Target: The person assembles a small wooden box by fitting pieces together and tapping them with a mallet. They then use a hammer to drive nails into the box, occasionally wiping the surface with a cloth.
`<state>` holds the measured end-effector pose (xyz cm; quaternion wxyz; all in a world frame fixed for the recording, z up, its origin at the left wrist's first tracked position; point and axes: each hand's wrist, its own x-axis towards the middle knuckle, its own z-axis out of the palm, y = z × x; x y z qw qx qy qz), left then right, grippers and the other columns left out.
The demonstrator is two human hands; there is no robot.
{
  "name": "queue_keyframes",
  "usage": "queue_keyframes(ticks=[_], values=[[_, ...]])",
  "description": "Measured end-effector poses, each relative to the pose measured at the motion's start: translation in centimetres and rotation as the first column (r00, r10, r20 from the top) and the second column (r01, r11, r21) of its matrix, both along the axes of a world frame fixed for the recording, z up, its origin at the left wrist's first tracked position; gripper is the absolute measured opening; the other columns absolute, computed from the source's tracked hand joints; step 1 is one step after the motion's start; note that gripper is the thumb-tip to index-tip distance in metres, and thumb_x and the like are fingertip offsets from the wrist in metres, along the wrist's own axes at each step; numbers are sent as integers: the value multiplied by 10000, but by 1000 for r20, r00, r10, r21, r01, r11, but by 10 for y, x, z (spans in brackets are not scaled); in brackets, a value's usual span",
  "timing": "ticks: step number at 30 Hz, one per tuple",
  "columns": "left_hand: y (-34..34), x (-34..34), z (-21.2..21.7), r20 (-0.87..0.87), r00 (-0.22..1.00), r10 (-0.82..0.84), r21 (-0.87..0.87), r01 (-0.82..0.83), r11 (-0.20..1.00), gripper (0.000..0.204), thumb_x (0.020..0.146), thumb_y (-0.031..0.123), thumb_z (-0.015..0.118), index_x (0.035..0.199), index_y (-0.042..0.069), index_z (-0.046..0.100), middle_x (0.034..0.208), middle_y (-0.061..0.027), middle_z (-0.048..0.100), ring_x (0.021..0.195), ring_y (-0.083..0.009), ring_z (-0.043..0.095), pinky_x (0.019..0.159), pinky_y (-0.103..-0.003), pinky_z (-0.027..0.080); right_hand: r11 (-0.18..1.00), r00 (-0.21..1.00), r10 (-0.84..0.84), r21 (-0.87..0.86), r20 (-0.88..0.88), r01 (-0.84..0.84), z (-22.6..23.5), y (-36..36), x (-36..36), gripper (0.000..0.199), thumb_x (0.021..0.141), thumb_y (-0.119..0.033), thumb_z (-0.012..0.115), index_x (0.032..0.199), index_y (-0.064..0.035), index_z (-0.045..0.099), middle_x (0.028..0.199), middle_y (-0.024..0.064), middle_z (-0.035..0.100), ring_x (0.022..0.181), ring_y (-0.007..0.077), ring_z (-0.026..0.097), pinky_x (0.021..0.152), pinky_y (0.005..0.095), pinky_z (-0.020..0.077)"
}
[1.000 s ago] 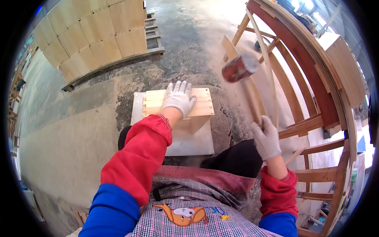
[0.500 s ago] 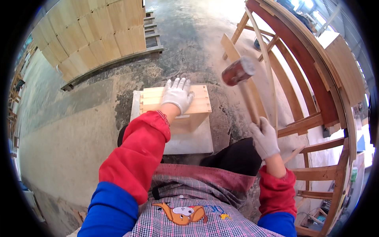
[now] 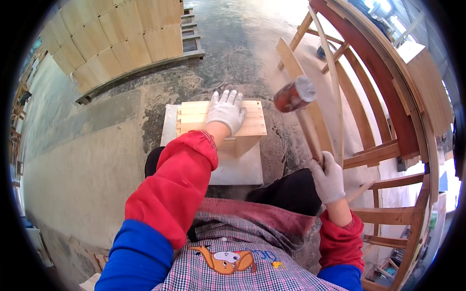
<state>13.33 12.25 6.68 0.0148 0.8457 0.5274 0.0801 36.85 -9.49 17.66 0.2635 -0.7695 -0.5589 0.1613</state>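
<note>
Here, head view: small wooden box (image 3: 221,127) sits on pale board (image 3: 238,169) on floor, just past person's knees. Left hand (image 3: 226,112), white glove, flat on box top, fingers spread wide. Right hand (image 3: 328,177) wrapped tight round mallet (image 3: 294,94) handle, mallet head up, right of box. Step looks like hammering box. Next hit needs aim clear of left fingers.

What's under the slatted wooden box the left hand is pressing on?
The wooden box rests on a pale flat board lying on the concrete floor. The left hand lies flat on top. The box covers the board's middle.
</note>
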Motion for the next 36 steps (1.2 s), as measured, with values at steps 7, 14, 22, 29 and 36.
queue_keyframes(ticks=[7,14,22,29,36], values=[[5,6,1,30,999,-19,-22,20,1000,582,1032,401,335,1515,81,391,1587,-113,364,1478,-277,306,1220,-483,176,973,999,43,228,-26,-35,-46,-16,-18,203,953,-173,614,1039,-30,497,716,188,593,616,313,601,603,395,489],[5,4,-3,32,999,-21,29,20,999,573,1030,390,347,1512,83,392,1568,-115,394,1468,-277,326,1218,-476,189,995,1000,24,93,-19,-22,-12,22,9,246,932,-227,652,964,-1,560,666,177,557,586,298,574,577,379,453],[11,8,-11,152,988,-32,107,15,994,576,992,270,392,1520,44,347,1562,-163,384,1464,-287,335,1221,-426,209,975,985,79,192,150,-108,-47,17,-23,206,972,-213,585,1024,-33,499,783,236,631,729,430,646,662,468,501],[11,7,-15,185,981,-52,51,44,998,559,964,140,383,1512,36,339,1549,-168,396,1458,-292,346,1217,-404,232,995,999,51,88,19,-53,3,40,-9,264,948,-260,627,975,-8,552,697,196,589,657,340,620,624,418,479],[19,12,-17,200,976,-90,123,66,990,549,964,145,390,1499,30,355,1532,-171,420,1434,-299,382,1205,-411,258,930,999,27,366,40,-39,-60,32,-26,207,962,-200,613,1030,-27,522,730,199,595,656,387,619,644,428,501]])
